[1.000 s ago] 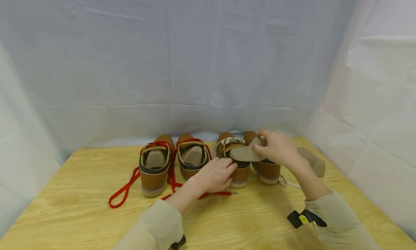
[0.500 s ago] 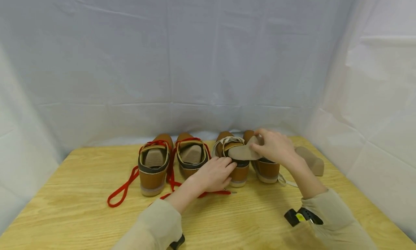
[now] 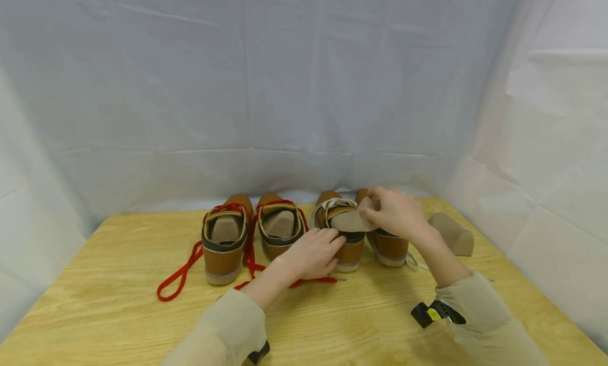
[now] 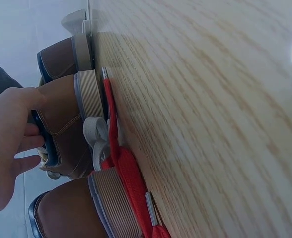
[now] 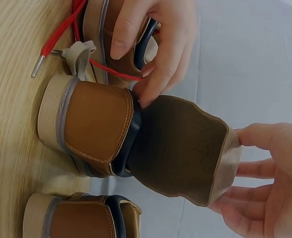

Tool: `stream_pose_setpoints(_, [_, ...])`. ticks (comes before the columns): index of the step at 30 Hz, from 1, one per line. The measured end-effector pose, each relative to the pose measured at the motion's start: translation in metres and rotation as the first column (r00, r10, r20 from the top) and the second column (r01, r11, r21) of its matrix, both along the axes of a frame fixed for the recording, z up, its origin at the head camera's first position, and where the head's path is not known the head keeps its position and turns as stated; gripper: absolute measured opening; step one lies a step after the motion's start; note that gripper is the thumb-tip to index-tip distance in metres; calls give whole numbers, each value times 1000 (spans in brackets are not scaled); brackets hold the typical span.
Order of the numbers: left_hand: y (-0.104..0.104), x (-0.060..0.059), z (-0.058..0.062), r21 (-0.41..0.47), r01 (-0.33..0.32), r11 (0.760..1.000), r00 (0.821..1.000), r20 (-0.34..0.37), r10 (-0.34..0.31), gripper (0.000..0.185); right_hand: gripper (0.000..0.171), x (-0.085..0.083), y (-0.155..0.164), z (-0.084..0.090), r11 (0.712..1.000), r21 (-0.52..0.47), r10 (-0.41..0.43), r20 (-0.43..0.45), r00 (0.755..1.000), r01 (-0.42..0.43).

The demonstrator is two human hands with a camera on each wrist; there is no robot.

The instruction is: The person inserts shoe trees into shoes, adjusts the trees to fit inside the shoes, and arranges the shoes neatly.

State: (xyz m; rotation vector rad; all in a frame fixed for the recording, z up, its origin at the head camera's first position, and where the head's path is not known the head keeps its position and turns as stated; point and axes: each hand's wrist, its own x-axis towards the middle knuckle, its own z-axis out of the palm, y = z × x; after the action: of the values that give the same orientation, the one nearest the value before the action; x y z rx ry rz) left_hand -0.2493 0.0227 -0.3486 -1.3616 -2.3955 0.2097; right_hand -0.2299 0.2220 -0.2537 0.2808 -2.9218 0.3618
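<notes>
Four shoes line our surface; our right hand pinches a beige insert, our relaxed left hand touches one collar, red laces beneath, another block right.

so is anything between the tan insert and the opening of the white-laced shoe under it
Nothing visible lies between the tan insert and the opening of the shoe. The left grip is at its collar, close beside the insert's edge.

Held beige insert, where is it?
In the head view, right of centre: the right hand holds the beige insert at the opening of the third shoe from the left.
</notes>
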Motion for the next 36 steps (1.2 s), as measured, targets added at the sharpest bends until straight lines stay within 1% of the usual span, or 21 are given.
stream_pose_setpoints(6, [0,-1,1,-2,-1,1000,1000,-15,1,46,47,-2,-3,0,1000,-2,-11,1,1000,11])
stream_pose_setpoints(16, [0,-1,-2,0,10,1000,1000,-12,-10,45,46,-5,-5,-2,1000,-13,-13,10,1000,13])
stream_pose_setpoints(29, [-1,-1,-2,24,-3,1000,1000,28,2,44,47,-9,-9,-3,999,11,-31,27,999,31])
stream_pose_setpoints(36, [-1,-1,-1,5,-13,1000,999,42,13,46,48,-11,-12,-2,999,20,-34,37,999,33])
